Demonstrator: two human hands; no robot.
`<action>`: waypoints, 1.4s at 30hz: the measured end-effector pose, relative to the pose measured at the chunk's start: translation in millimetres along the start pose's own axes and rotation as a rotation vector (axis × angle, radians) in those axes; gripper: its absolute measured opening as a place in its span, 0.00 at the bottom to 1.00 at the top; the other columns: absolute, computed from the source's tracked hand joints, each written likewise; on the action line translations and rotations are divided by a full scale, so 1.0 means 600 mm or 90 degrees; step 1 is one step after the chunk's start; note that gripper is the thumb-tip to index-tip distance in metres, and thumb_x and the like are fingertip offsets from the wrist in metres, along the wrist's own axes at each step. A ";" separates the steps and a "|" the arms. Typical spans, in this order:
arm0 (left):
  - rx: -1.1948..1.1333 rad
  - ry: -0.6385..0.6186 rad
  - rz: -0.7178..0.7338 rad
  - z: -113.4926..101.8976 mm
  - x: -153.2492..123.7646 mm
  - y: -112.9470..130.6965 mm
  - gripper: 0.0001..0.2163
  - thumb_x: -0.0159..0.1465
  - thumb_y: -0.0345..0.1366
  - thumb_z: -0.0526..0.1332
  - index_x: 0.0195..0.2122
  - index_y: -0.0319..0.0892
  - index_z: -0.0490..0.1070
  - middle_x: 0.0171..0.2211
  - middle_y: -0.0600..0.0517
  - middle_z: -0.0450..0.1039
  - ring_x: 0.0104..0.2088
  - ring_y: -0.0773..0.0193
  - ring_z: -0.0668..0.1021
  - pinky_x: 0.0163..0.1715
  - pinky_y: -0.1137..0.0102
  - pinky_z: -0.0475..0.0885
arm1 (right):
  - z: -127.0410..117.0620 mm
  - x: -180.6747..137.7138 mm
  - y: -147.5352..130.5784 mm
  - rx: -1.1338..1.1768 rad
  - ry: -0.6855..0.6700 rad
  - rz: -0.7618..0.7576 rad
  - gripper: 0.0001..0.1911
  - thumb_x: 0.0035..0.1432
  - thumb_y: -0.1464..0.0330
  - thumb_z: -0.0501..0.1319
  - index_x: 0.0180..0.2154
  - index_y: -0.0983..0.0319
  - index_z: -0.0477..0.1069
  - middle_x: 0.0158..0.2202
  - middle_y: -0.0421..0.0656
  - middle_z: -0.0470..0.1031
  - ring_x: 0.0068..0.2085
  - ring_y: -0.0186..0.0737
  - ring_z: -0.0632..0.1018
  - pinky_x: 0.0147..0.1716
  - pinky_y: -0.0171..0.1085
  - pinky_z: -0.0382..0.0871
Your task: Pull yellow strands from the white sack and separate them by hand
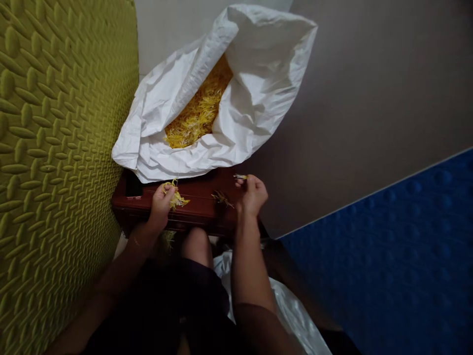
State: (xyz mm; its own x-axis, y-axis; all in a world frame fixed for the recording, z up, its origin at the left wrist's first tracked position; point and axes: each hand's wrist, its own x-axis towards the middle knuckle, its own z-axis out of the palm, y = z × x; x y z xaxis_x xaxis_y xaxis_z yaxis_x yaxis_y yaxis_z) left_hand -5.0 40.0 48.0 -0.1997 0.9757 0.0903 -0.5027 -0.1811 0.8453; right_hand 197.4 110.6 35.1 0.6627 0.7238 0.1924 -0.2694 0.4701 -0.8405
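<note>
Petal strands (177,198), yellow and white, sit pinched in your left hand (160,207), its fingers curled round them and the loose ends running out to the right and slightly down. Your right hand (253,195) is closed too, gripping a thin sliver of petals (240,176) between its fingertips (237,182); the sliver lies roughly level, its free end pointing left toward the other hand. Between your hands, on the dark red wooden surface (194,212), a dark clump of withered petals (221,198) lies diagonally, upper left to lower right. Just beyond, a white sack (266,64) gapes open, packed with loose yellow petals (199,111). Green embossed foam matting (55,148) rises on your left, blue studded matting (388,256) spreads on your right, and a white plastic bag (273,301) lies beside your knee (195,244).
</note>
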 end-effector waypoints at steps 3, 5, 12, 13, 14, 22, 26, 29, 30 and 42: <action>0.005 0.003 -0.047 -0.019 0.008 -0.004 0.16 0.49 0.44 0.66 0.28 0.40 0.62 0.22 0.57 0.62 0.21 0.75 0.65 0.23 0.76 0.61 | -0.039 0.047 0.029 -0.207 -0.098 -0.013 0.11 0.45 0.65 0.61 0.31 0.65 0.72 0.25 0.41 0.74 0.24 0.32 0.72 0.28 0.35 0.68; -0.005 0.001 -0.062 -0.019 0.009 -0.006 0.16 0.50 0.45 0.65 0.29 0.40 0.63 0.22 0.57 0.62 0.21 0.74 0.65 0.22 0.76 0.60 | -0.056 0.052 0.052 -0.401 -0.159 -0.069 0.12 0.47 0.66 0.59 0.33 0.65 0.75 0.30 0.46 0.77 0.30 0.38 0.75 0.35 0.39 0.69; 0.010 -0.026 -0.007 -0.012 0.007 -0.008 0.14 0.51 0.44 0.66 0.31 0.40 0.67 0.25 0.56 0.65 0.24 0.74 0.67 0.27 0.76 0.62 | -0.056 0.024 0.082 -0.698 -0.220 -0.171 0.19 0.50 0.70 0.56 0.45 0.67 0.73 0.46 0.56 0.73 0.47 0.49 0.73 0.50 0.48 0.61; 0.024 -0.026 -0.007 -0.013 0.008 -0.009 0.14 0.51 0.44 0.65 0.31 0.39 0.68 0.25 0.56 0.65 0.24 0.74 0.67 0.27 0.76 0.62 | -0.047 0.014 0.071 -0.672 -0.232 -0.201 0.19 0.52 0.70 0.56 0.46 0.66 0.72 0.47 0.56 0.72 0.48 0.48 0.72 0.51 0.48 0.60; 0.035 -0.028 -0.010 -0.015 0.009 -0.010 0.14 0.51 0.43 0.65 0.32 0.39 0.69 0.24 0.56 0.65 0.24 0.74 0.67 0.27 0.76 0.62 | -0.036 0.001 0.055 -0.628 -0.255 -0.225 0.18 0.53 0.68 0.55 0.46 0.66 0.71 0.47 0.54 0.72 0.48 0.47 0.72 0.51 0.48 0.60; 0.056 -0.051 0.004 -0.003 0.005 -0.008 0.12 0.51 0.42 0.65 0.31 0.39 0.70 0.27 0.55 0.69 0.26 0.74 0.70 0.30 0.76 0.65 | 0.061 -0.131 -0.076 -0.322 -0.611 -0.112 0.11 0.54 0.62 0.58 0.36 0.59 0.76 0.36 0.43 0.77 0.40 0.39 0.75 0.43 0.38 0.66; 0.074 -0.052 0.008 0.000 0.002 0.001 0.13 0.50 0.42 0.65 0.31 0.39 0.69 0.26 0.55 0.69 0.26 0.73 0.70 0.29 0.76 0.65 | 0.067 -0.143 -0.074 -0.312 -0.599 -0.044 0.10 0.50 0.63 0.62 0.33 0.60 0.77 0.33 0.42 0.77 0.35 0.37 0.75 0.39 0.37 0.66; 0.076 -0.058 0.007 -0.001 0.003 0.003 0.14 0.50 0.43 0.66 0.31 0.39 0.67 0.25 0.55 0.68 0.25 0.73 0.69 0.28 0.76 0.65 | 0.066 -0.141 -0.063 -0.265 -0.595 0.061 0.13 0.47 0.61 0.64 0.34 0.61 0.76 0.31 0.41 0.77 0.32 0.36 0.74 0.35 0.35 0.66; 0.073 -0.063 0.007 -0.001 0.003 0.003 0.14 0.50 0.43 0.66 0.31 0.40 0.67 0.25 0.56 0.67 0.25 0.73 0.69 0.28 0.76 0.64 | 0.066 -0.141 -0.060 -0.244 -0.597 0.095 0.14 0.46 0.61 0.64 0.35 0.61 0.76 0.31 0.40 0.77 0.32 0.35 0.74 0.34 0.35 0.66; 0.220 -0.108 0.049 -0.010 -0.003 -0.003 0.11 0.50 0.37 0.66 0.29 0.39 0.64 0.23 0.58 0.65 0.23 0.74 0.66 0.27 0.76 0.62 | 0.066 -0.152 -0.064 -0.276 -0.533 0.001 0.07 0.46 0.65 0.62 0.30 0.61 0.74 0.29 0.40 0.76 0.30 0.35 0.72 0.33 0.35 0.66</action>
State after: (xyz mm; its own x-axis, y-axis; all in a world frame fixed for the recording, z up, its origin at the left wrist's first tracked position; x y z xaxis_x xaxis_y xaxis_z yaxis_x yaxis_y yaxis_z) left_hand -9.0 38.1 43.0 -0.0698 0.9728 0.2210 -0.1730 -0.2300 0.9577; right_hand 119.8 46.5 69.7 -0.1007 0.9308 0.3514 0.1255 0.3622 -0.9236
